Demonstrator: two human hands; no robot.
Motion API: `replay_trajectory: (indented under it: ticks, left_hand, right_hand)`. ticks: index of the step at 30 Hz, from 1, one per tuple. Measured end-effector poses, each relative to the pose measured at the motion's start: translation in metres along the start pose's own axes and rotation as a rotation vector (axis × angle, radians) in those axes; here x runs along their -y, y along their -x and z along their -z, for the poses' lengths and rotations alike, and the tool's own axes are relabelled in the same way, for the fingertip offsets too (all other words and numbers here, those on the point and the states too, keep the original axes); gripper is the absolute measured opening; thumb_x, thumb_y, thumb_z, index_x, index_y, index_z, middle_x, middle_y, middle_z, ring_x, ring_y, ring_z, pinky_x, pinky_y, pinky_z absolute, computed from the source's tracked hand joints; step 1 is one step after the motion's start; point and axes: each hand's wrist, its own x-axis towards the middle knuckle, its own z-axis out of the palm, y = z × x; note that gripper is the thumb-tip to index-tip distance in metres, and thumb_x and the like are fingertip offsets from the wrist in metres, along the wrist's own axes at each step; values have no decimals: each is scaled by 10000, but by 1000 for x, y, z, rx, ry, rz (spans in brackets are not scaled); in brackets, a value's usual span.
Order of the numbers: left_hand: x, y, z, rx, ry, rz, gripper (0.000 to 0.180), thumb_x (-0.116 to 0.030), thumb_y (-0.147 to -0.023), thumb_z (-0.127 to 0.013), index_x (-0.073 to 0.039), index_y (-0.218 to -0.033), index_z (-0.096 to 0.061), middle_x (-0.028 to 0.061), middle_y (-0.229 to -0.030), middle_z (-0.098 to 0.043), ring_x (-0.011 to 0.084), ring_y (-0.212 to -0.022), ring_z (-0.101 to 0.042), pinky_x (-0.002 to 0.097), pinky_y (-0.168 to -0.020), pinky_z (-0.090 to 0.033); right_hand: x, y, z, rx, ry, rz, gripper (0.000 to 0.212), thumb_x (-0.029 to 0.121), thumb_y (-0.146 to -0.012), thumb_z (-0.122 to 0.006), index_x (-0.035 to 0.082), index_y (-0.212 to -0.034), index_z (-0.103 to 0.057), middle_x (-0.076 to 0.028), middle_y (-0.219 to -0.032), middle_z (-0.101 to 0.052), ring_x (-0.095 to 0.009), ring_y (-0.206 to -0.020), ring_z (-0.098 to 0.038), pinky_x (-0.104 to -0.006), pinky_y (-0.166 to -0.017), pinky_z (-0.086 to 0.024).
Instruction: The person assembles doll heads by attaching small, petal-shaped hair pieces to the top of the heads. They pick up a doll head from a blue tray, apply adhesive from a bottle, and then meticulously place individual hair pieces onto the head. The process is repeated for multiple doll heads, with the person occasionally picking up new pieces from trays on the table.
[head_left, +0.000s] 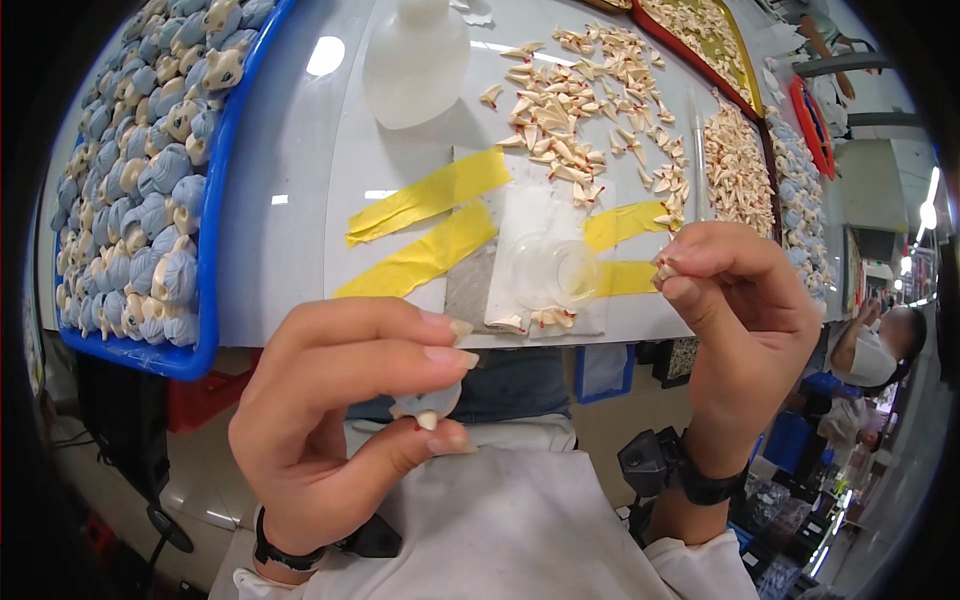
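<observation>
My left hand is closed on a small light-blue and cream figurine part, pinched between thumb and fingers in front of the table edge. Most of that part is hidden by the fingers. Farther right, my right hand pinches a tiny cream piece with a red tip between thumb and forefinger. Between the hands, a small clear round dish sits on a white pad at the table's near edge. A few cream pieces lie just in front of it. Many similar red-tipped pieces are scattered beyond.
A blue tray full of blue and cream figurine parts stands at left. Yellow tape strips hold down the pad. A translucent bottle stands behind. At right are a red-brown tray of cream pieces, a thin tool and a distant person.
</observation>
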Motion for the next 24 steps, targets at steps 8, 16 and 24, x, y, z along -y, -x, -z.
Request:
replay_trajectory:
  ticks: [8, 16, 24]
  left_hand:
    - [-2, -1, 0, -16, 54, -25, 298, -37, -632, -763, -29, -850, -560, 138, -991, -492, 232, -842, -560, 310, -730, -465]
    - [2, 3, -5, -117, 346, 137, 282, -36, -657, -749, -32, -851, -544, 147, -1048, -460, 247, -884, -573, 301, -737, -490]
    - [20, -8, 4, 124, 187, -167, 409, -192, -686, -763, -24, -938, -487, 148, -1049, -455, 251, -830, -591, 291, -684, -523]
  right_hand:
    - [5, -12, -21, 68, 374, 322, 194, -137, -626, -639, -9, -766, -601, -89, -778, -579, -170, -727, -542, -257, -684, -426]
    - [10, -7, -19, 108, 687, 483, 193, -81, -537, -657, 18, -696, -610, -60, -686, -556, -202, -669, -501, -288, -612, -381]
    - [7, 3, -29, 6, 399, 288, 156, -81, -628, -637, 0, -753, -589, -83, -773, -530, -165, -732, -484, -266, -652, -373]
